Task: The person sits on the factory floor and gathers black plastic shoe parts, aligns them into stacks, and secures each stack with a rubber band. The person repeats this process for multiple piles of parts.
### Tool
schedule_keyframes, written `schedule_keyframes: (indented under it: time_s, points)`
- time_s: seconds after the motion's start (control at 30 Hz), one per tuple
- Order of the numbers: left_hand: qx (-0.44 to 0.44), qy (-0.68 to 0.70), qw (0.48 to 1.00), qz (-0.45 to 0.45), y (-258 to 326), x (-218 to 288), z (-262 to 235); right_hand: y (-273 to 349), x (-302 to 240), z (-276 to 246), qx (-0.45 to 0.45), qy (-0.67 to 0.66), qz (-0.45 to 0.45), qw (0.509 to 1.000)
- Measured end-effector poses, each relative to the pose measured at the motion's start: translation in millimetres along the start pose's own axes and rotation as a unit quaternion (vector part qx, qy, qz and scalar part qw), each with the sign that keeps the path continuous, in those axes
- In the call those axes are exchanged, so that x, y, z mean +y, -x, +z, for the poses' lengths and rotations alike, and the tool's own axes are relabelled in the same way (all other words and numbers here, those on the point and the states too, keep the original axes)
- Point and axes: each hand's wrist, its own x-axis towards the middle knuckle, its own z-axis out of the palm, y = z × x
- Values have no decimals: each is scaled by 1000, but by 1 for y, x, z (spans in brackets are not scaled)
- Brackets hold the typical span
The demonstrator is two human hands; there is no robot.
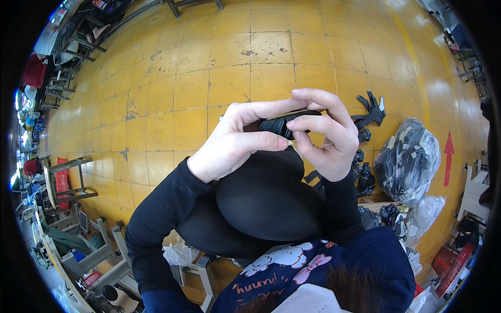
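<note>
Between my two hands, above my black-clad lap, is a small bundle of black strips (274, 124) with a thin yellowish band along its top edge. My left hand (224, 136) grips its left end, thumb below and index finger stretched along the top. From the right, my right hand (331, 133) pinches the other end with bent fingers, thumb and index close together. The fingers cover part of the bundle, so its exact kind cannot be made out.
On the yellow tiled floor (271, 47) to my right lie black strap-like bundles (370, 112). Beside them stands a clear plastic bag (409, 159) full of dark pieces, with a smaller plastic bag (425, 214) nearer. A wooden stool (68, 180) and grey metal frames (99, 245) stand left.
</note>
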Motion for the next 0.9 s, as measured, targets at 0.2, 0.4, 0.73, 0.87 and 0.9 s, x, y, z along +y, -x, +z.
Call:
schedule_keyframes:
  time_s: [0.2,0.4,0.73,0.87,0.9]
  points:
    - [-1,20,1000,-3,-1,0,0,1,2,2,20,-7,-7,1000]
    - [1,27,1000,-4,0,0,0,2,5,4,31,-6,-24,999]
    - [-7,-6,1000,0,-2,-3,0,3,8,-1,0,-36,15,999]
    - [-16,-50,999,7,-2,-2,0,3,2,1,9,-33,26,999]
    - [-18,-67,997,13,-2,-2,-1,4,2,1,10,-26,32,999]
